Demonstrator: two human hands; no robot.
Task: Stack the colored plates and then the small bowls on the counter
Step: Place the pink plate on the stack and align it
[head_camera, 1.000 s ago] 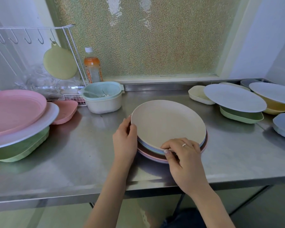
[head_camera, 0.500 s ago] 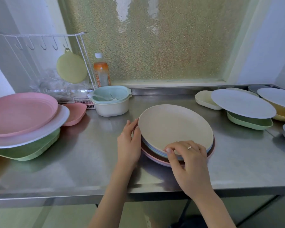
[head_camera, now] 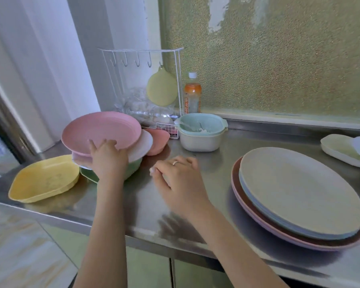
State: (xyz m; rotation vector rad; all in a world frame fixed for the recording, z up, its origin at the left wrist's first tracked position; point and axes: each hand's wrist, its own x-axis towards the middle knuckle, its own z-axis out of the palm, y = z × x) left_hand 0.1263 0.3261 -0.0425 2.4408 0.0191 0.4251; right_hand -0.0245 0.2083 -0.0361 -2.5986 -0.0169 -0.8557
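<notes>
A pink plate (head_camera: 101, 132) lies tilted on a white plate (head_camera: 141, 147), and both sit over a green bowl (head_camera: 133, 170) at the left of the steel counter (head_camera: 195, 204). My left hand (head_camera: 108, 159) grips the near rim of the pink plate. My right hand (head_camera: 179, 179) hovers over the counter beside it, fingers loosely curled and holding nothing. At the right lies a stack of plates (head_camera: 295, 198) with a beige one on top. Near the left edge is a yellow bowl (head_camera: 44, 179). A small pink bowl (head_camera: 159, 140) sits behind the white plate.
A white wire rack (head_camera: 141, 86) with hooks and a hanging yellow-green pad (head_camera: 161, 89) stands at the back, an orange-labelled bottle (head_camera: 192, 94) beside it. A teal strainer in a white bowl (head_camera: 202, 132) sits in front. A cream dish (head_camera: 343, 150) lies far right.
Both hands left the beige-topped stack and moved left. My left hand now grips the pink plate. The view has swung left, so the stack sits at the right.
</notes>
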